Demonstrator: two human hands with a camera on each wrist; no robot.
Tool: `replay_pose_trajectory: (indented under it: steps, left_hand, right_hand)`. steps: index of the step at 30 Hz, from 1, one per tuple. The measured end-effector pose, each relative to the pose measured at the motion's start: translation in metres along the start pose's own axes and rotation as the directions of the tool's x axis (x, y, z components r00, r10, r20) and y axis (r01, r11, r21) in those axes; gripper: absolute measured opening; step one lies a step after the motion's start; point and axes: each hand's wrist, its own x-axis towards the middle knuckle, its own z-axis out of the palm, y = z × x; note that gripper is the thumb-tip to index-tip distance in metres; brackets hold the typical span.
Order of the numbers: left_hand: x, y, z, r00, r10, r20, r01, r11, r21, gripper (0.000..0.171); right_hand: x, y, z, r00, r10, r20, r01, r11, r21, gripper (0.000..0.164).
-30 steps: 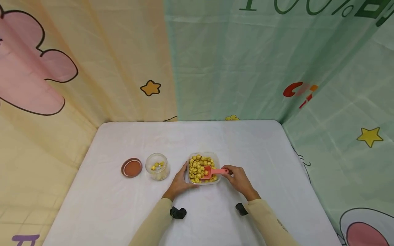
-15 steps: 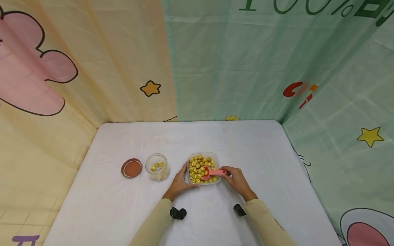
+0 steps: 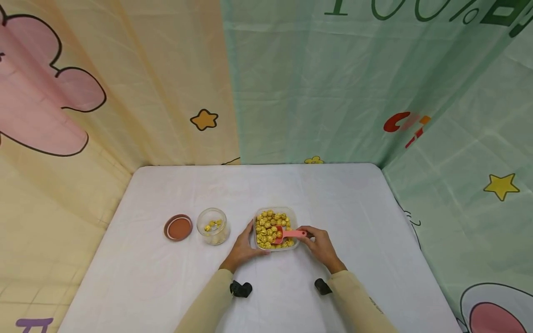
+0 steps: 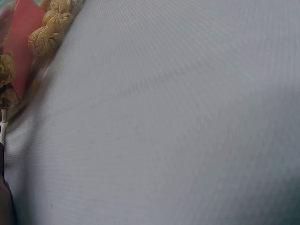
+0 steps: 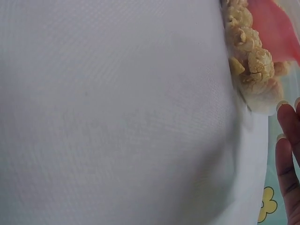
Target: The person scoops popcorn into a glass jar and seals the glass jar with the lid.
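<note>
In the head view, a clear square plastic container (image 3: 294, 216) full of popcorn (image 3: 264, 225) stands at mid-table. My left hand (image 3: 241, 249) grips its left side, thumb along the near edge and fingers up the side. Between the thumb and fingers of my right hand (image 3: 322, 247) is the handle of a small pink scoop (image 3: 294, 233). The scoop's head sits down among the popcorn and has some pieces in it. Close-up, the right wrist view has the scoop (image 5: 274, 30) behind popcorn at the container's edge, with two fingertips nearby.
A clear round jar (image 3: 220, 235) with a few popcorn pieces stands left of the container. Farther left lies a round brown lid (image 3: 178, 227). Printed curtains (image 3: 312, 92) rise behind and beside the white-covered table (image 3: 345, 194).
My right hand has moved slightly left, pushing the scoop a little further into the popcorn, then stayed almost still. The left hand, container, jar and lid have kept their places.
</note>
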Motion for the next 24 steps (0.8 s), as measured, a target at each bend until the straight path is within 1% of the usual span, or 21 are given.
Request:
replay_pose_trajectory:
  steps: [5, 8, 12, 24]
  left_hand:
    - [0.001, 0.000, -0.001, 1.000, -0.010, 0.003, 0.010, 1.000, 0.001, 0.120]
    - [0.002, 0.000, 0.000, 1.000, -0.023, 0.003, 0.023, 1.000, -0.002, 0.119]
    - [0.001, 0.002, -0.001, 1.000, -0.024, -0.002, 0.024, 1.000, -0.006, 0.119]
    - [0.001, 0.001, 0.001, 1.000, -0.007, -0.006, 0.007, 1.000, 0.005, 0.118]
  right_hand:
    - [-0.001, 0.004, 0.000, 1.000, 0.006, -0.026, -0.006, 0.999, 0.032, 0.020]
    - [-0.002, 0.005, 0.000, 0.999, 0.031, -0.037, -0.029, 0.999, 0.046, 0.020]
    - [-0.004, 0.005, 0.000, 0.998, 0.057, -0.041, -0.054, 0.996, 0.070, 0.020]
    - [-0.010, 0.015, 0.001, 0.995, 0.049, -0.084, -0.033, 0.983, 0.179, 0.019]
